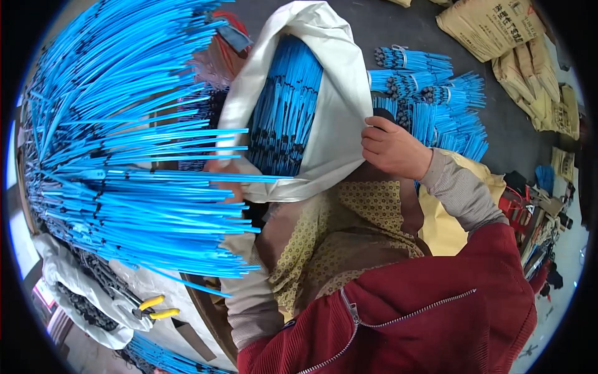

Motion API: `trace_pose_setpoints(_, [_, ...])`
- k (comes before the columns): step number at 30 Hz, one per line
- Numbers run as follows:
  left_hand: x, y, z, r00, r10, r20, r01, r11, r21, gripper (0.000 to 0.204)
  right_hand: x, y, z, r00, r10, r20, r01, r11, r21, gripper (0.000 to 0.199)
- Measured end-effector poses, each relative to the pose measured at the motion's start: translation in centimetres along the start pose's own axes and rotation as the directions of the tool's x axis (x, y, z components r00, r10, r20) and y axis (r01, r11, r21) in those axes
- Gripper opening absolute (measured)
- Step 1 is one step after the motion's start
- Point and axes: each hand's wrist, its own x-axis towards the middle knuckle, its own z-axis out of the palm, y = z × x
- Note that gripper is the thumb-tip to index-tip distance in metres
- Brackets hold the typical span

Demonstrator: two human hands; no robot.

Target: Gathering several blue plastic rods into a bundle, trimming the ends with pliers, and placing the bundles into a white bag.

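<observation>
A white woven sack [346, 106] stands upright in front of me with its mouth wide. Inside it, blue plastic strips with black pieces [286, 93] are packed in a dense mass. My right hand [395, 146] is closed on the right rim of the sack, the cloth pinched between thumb and fingers. At the sack's lower left edge is my left hand [232, 181], largely covered by loose blue strips; its fingers are hidden. Those strips belong to a big heap [137, 206] on my left, their ends jutting over my left forearm and the sack's edge.
Tied bundles of blue strips [436, 118] lie on the dark floor right of the sack. Brown paper sacks [492, 28] are piled at the far right. Yellow-handled pliers [156, 308] and a white bag of black pieces [81, 299] are at lower left. Yellow sacking [442, 218] lies beside my right arm.
</observation>
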Motion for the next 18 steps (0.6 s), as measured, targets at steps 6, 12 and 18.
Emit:
trace_pose_setpoints(6, [-2.0,-0.4,-2.5,0.968,0.105,-0.229,-0.134,0.984,-0.118,0.017,-1.5,-0.3,0.0,0.999,0.049,-0.003,-0.049,0.997,0.055,0.016])
trace_pose_setpoints(12, [-3.7,3.1,-3.6,0.953,0.073,-0.295,-0.150,0.957,-0.249,0.009,-3.1,-1.9,-0.3,0.994,0.104,0.013,-0.105,0.992,0.073,0.018])
trace_pose_setpoints(18, [-4.7,4.7,-4.2,0.984,-0.069,-0.167,-0.002,0.920,-0.391,0.019,-4.0,-2.2,0.1,0.987,0.162,-0.020,-0.159,0.981,0.108,0.015])
